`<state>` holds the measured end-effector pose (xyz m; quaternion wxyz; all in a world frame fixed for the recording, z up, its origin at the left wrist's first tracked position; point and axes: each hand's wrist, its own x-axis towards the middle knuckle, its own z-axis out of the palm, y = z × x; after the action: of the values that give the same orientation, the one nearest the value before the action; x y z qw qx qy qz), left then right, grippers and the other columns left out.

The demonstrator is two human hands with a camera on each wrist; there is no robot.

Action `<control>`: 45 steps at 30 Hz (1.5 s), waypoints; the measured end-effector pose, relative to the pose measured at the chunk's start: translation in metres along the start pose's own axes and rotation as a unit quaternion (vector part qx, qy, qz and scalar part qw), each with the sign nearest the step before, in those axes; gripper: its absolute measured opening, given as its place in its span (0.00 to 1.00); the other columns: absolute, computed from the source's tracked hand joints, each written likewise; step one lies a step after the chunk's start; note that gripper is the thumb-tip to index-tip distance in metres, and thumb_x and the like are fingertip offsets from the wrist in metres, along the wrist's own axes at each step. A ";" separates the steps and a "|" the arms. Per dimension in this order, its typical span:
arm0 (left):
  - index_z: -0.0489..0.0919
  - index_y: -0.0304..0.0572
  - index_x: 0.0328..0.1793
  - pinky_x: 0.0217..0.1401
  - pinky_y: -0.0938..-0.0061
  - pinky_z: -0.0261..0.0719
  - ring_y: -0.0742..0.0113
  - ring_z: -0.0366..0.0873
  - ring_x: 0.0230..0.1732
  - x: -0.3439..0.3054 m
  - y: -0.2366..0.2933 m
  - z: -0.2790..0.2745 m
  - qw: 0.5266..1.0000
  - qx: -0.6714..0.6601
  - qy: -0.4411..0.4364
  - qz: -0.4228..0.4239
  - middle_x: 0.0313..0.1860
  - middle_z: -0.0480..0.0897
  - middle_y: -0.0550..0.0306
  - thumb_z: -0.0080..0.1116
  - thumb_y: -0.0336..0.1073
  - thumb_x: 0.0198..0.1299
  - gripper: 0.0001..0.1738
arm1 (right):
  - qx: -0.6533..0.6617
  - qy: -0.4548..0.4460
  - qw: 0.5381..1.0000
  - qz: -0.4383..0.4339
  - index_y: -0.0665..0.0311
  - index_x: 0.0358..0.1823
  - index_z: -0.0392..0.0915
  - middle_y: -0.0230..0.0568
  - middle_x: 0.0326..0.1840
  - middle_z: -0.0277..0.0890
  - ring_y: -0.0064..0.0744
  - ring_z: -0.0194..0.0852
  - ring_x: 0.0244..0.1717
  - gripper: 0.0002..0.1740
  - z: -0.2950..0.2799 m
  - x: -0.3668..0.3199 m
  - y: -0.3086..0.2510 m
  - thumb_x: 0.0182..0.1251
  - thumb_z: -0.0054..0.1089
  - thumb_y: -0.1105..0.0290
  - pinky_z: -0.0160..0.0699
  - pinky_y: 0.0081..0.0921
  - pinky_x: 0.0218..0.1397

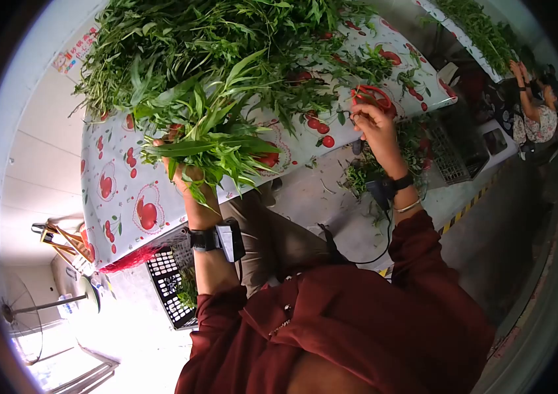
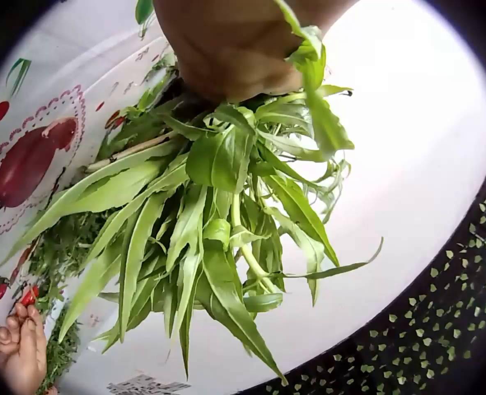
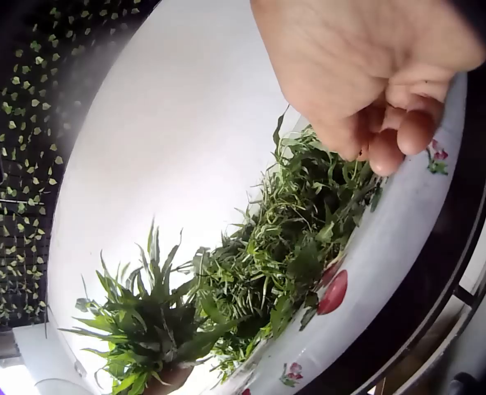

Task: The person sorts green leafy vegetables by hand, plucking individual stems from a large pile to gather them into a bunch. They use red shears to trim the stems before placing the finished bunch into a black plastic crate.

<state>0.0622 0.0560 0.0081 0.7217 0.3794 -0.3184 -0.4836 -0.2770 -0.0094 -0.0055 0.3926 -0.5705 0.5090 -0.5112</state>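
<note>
My left hand [image 1: 184, 172] grips a bunch of water spinach [image 1: 220, 148] over the table's front edge. In the left wrist view the long pointed leaves [image 2: 214, 247] spread out below the fist, and the stems are mostly hidden in it. My right hand [image 1: 379, 131] is raised at the right part of the table, with loosely curled fingers [image 3: 385, 152] and nothing visible between them. Red scissor handles [image 1: 384, 98] show just beyond its fingertips in the head view. A large heap of water spinach [image 1: 207, 46] covers the back of the table.
A white tablecloth [image 1: 105, 217] with red fruit prints covers the table. Black crates stand low at the left [image 1: 164, 282] and right [image 1: 453, 148]. Cut greens [image 1: 358, 174] litter the floor at the right. Another person [image 1: 538, 121] works at a second table, far right.
</note>
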 end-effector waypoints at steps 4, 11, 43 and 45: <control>0.54 0.45 0.66 0.49 0.76 0.70 0.71 0.67 0.45 0.009 -0.035 -0.032 0.988 0.143 -0.021 0.061 0.45 0.68 0.61 0.45 0.30 0.63 0.26 | 0.015 0.028 0.999 -0.031 0.63 0.44 0.75 0.29 0.34 0.75 0.15 0.73 0.30 0.10 0.003 -0.006 0.006 0.62 0.52 0.73 0.68 0.12 0.25; 0.57 0.45 0.62 0.47 0.76 0.71 0.69 0.69 0.44 0.008 -0.041 -0.015 0.990 -0.134 -0.040 -0.007 0.46 0.71 0.59 0.46 0.33 0.63 0.22 | -0.010 0.044 0.999 -0.029 0.63 0.42 0.75 0.30 0.34 0.75 0.15 0.73 0.30 0.09 0.006 -0.007 0.003 0.61 0.51 0.74 0.68 0.13 0.23; 0.75 0.35 0.33 0.39 0.75 0.75 0.66 0.77 0.32 0.056 -0.037 0.010 0.983 -0.159 0.088 -0.027 0.29 0.79 0.54 0.51 0.46 0.60 0.18 | -0.345 0.070 0.925 -0.139 0.70 0.36 0.74 0.48 0.33 0.73 0.43 0.73 0.33 0.10 0.005 0.065 -0.036 0.56 0.58 0.70 0.71 0.34 0.38; 0.75 0.35 0.33 0.39 0.76 0.74 0.66 0.77 0.31 0.052 -0.032 0.011 0.990 -0.106 0.093 -0.025 0.30 0.80 0.52 0.49 0.46 0.61 0.19 | -0.363 0.064 0.916 -0.157 0.69 0.38 0.75 0.49 0.34 0.73 0.43 0.73 0.35 0.11 0.004 0.074 -0.048 0.56 0.58 0.70 0.71 0.34 0.40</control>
<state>0.0553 -0.0036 -0.0088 0.7719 0.3522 -0.1869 -0.4951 -0.2679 -0.0740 0.0538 0.0401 -0.7120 0.5877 -0.3821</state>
